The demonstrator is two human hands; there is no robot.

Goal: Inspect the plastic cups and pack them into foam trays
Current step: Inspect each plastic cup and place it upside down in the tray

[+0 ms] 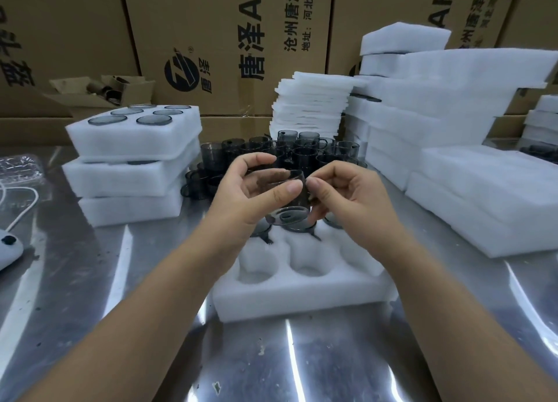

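We hold one smoky plastic cup [290,204] above the foam tray [302,296], left hand [250,190] and right hand [347,196] both gripping it for inspection; next, we judge, it needs lowering into an empty near pocket [308,269].

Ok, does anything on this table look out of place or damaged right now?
Nothing looks broken or spilled. The stack of foam trays on the left is askew: its top tray sits twisted against the ones below. Small dark specks dot the steel table in front.
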